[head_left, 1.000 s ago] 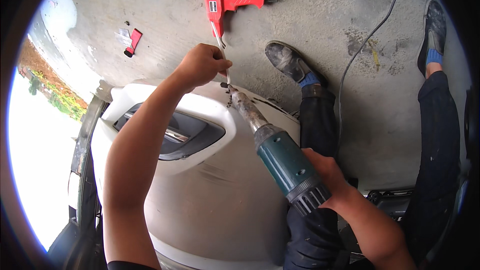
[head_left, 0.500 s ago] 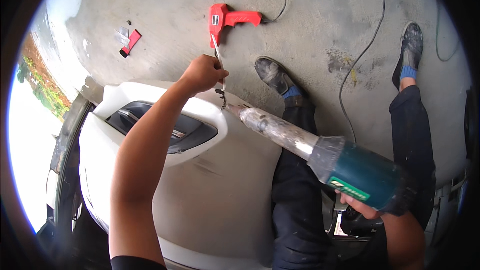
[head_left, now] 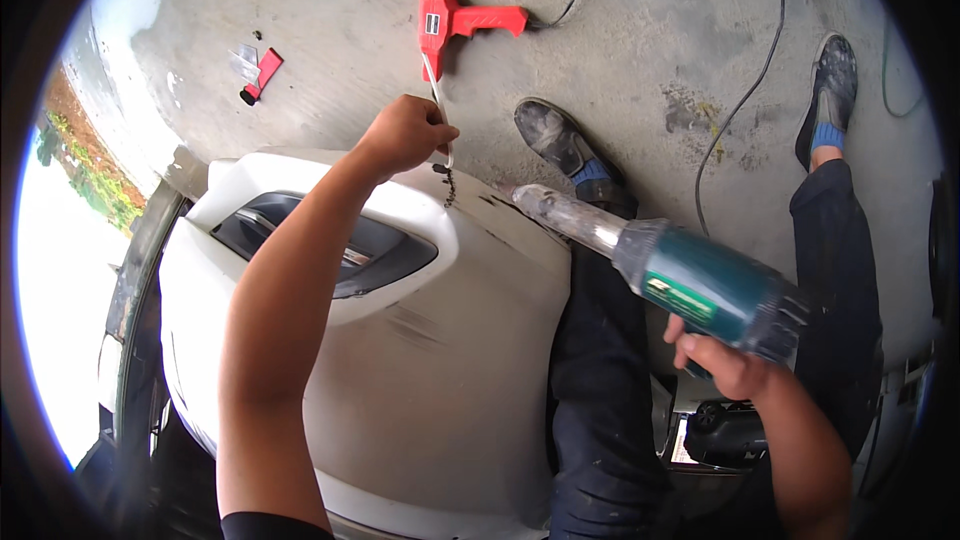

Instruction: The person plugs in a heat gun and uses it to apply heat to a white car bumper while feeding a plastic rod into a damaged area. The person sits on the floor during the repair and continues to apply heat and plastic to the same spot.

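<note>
A white plastic car bumper [head_left: 450, 410] lies in front of me, with a dark oval recess [head_left: 385, 262] at its upper left. At its far edge runs a dark wavy seam [head_left: 450, 190]. My left hand [head_left: 408, 135] pinches a thin pale rod [head_left: 436, 90], whose lower end reaches down beside the top of the seam. My right hand [head_left: 728, 365] is closed round the handle of a green hot air gun [head_left: 690, 275] with a scuffed metal barrel. Its nozzle points left and is apart from the seam, above dark scuffs on the bumper's right edge.
On the concrete floor lies a red pistol-shaped corded tool [head_left: 437, 25]. Farther left are a small red-handled piece [head_left: 264, 72] and a clear bit of plastic [head_left: 243, 62]. A black cable [head_left: 745, 85] crosses the floor. My shoes [head_left: 555, 140] stand right of the bumper.
The hot air gun has moved up and right, so its nozzle has drawn away from the seam. My left hand keeps its pinch on the rod, nearly in place.
</note>
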Motion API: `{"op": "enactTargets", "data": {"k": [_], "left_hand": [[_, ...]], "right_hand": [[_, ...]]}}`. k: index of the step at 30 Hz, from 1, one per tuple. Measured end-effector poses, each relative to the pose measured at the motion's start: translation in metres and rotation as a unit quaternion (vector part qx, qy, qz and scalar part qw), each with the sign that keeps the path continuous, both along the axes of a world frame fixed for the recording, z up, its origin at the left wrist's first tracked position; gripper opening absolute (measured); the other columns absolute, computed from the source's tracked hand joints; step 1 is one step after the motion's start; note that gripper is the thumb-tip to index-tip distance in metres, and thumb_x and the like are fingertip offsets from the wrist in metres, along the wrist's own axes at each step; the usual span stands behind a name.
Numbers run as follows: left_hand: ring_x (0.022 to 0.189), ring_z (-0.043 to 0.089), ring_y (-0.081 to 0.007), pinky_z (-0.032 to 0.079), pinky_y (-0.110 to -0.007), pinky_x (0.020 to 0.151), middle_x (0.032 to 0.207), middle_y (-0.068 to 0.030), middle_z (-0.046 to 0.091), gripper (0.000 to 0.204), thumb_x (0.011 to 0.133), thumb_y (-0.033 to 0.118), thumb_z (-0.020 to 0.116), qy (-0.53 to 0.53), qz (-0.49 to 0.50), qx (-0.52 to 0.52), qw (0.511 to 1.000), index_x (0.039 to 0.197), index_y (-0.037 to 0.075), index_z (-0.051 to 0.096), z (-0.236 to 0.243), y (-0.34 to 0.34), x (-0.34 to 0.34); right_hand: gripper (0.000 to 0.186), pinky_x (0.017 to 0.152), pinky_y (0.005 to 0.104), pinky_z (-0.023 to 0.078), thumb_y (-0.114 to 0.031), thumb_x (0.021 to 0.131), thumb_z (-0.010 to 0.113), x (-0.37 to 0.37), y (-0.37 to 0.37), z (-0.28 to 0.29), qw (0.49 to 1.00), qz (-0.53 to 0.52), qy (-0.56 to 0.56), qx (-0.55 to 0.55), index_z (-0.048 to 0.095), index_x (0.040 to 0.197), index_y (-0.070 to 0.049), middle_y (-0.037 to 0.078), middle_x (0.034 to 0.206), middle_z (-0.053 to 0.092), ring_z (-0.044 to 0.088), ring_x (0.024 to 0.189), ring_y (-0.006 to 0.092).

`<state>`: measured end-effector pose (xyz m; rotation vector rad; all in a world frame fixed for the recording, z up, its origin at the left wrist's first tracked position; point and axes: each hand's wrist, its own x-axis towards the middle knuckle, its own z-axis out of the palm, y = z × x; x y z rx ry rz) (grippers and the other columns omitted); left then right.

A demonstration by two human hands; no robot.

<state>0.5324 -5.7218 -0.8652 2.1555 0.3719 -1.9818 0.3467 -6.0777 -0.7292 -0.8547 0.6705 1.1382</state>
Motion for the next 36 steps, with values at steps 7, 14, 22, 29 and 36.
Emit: {"op": "enactTargets", "data": {"k": [7,14,22,29,36], "left_hand": [[0.065,0.06,-0.0128,0.047,-0.029,0.061,0.075,-0.007,0.069,0.021,0.084,0.02,0.066,0.023,0.011,0.022,0.999,0.081,-0.001,0.067,-0.001,0.0,0.003],[0.069,0.062,-0.0142,0.048,-0.03,0.066,0.077,-0.0075,0.07,0.021,0.085,0.02,0.066,0.009,-0.01,0.003,1.0,0.083,-0.002,0.068,0.0,0.0,0.002],[0.045,0.038,-0.0047,0.031,-0.024,0.041,0.07,-0.004,0.065,0.02,0.087,0.016,0.065,-0.01,0.027,-0.008,1.0,0.078,-0.002,0.064,0.0,0.002,-0.001],[0.043,0.037,-0.0036,0.028,-0.023,0.039,0.069,-0.0044,0.065,0.019,0.088,0.015,0.064,-0.004,0.035,-0.012,0.999,0.079,-0.002,0.063,-0.001,0.003,-0.001],[0.043,0.037,-0.0033,0.028,-0.022,0.039,0.069,-0.0041,0.065,0.019,0.088,0.015,0.064,-0.002,0.024,-0.015,1.0,0.079,-0.001,0.063,-0.001,0.001,0.0]], "right_hand": [[0.014,0.07,0.0387,0.05,-0.002,0.081,0.062,-0.011,0.041,-0.018,0.99,0.088,-0.112,-0.013,0.064,0.095,0.0,0.012,0.09,0.063,0.061,0.081,0.0255],[0.016,0.072,0.0423,0.047,-0.008,0.078,0.065,-0.016,0.07,-0.034,0.99,0.095,-0.095,-0.033,0.067,0.094,-0.005,0.011,0.091,0.063,0.059,0.083,0.0295],[0.022,0.074,0.042,0.047,-0.003,0.073,0.067,-0.008,0.069,-0.035,0.987,0.098,-0.13,-0.015,0.066,0.095,-0.003,0.011,0.093,0.063,0.06,0.085,0.0286],[0.018,0.076,0.0439,0.048,-0.007,0.077,0.064,-0.018,0.074,-0.04,0.986,0.105,-0.13,-0.015,0.067,0.094,-0.003,0.013,0.095,0.064,0.06,0.087,0.0306],[0.02,0.076,0.0438,0.048,-0.007,0.077,0.065,-0.028,0.078,-0.045,0.978,0.092,-0.186,-0.025,0.067,0.097,-0.004,0.013,0.095,0.063,0.06,0.086,0.0306]]}}
